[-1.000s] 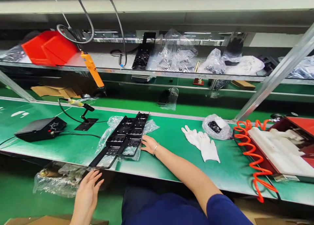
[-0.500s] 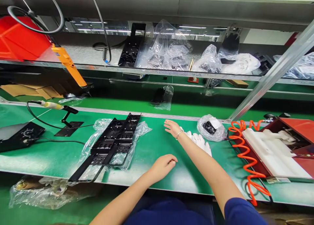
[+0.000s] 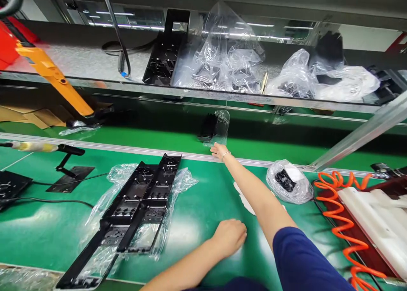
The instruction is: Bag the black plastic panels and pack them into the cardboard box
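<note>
Above green bench [image 3: 197,223], whether right hand [image 3: 219,151] touches clear bag [image 3: 222,128] is unclear.

- Desk [image 3: 203,198] passage ran between black frames [image 3: 144,195] and round bag [image 3: 300,191]; right arm [image 3: 254,187] crossed it.
- Shelf edge [image 3: 222,95] barred overhead.
- Slanted strut [image 3: 359,132], orange coil [image 3: 345,212] obstructed right.
- Bagged black part [image 3: 209,127] sat behind rail [image 3: 248,161].

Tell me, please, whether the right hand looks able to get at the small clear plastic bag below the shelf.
Probably yes: the right hand is at the near edge of the bag, with nothing visible between them.
</note>
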Action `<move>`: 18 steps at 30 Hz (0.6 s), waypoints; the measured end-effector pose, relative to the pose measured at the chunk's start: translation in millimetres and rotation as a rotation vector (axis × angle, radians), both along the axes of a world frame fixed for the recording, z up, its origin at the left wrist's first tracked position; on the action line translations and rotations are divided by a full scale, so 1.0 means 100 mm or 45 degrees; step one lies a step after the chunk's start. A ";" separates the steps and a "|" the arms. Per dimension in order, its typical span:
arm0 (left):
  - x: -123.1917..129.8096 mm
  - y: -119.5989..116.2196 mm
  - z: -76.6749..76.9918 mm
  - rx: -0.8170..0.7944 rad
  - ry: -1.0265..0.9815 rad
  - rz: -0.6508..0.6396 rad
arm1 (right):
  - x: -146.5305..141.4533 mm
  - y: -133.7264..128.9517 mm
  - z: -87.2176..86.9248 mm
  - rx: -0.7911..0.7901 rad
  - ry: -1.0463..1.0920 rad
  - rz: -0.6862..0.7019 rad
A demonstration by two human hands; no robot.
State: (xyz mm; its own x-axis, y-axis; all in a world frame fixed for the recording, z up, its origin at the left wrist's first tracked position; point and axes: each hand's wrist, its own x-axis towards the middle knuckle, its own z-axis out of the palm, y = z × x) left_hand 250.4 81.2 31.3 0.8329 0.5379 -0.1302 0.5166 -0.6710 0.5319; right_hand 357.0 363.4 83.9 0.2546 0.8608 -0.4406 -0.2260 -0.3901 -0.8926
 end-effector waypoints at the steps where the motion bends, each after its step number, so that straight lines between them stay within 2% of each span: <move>1: 0.00 -0.01 0.00 0.007 0.014 -0.016 | 0.04 0.12 0.01 -0.007 -0.046 -0.029; 4: -0.01 -0.06 -0.03 0.065 0.022 -0.063 | 0.31 0.40 0.02 -0.040 -0.194 -0.133; 8: -0.02 -0.09 -0.15 0.219 -0.043 -0.087 | 0.61 0.55 -0.04 -0.136 -0.310 -0.182; 14: 0.00 -0.10 -0.40 0.326 -0.186 -0.095 | 0.44 0.74 -0.14 -0.029 -0.314 -0.143; 18: 0.06 -0.11 -0.64 0.382 -0.257 -0.067 | 0.38 0.80 -0.19 0.035 -0.304 -0.233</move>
State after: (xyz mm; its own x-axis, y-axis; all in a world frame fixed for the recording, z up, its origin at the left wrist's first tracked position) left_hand 255.9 70.2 -33.1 0.8532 0.4830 0.1968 0.3820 -0.8356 0.3947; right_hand 395.4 443.5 64.8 0.5000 0.8021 -0.3266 -0.0727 -0.3369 -0.9387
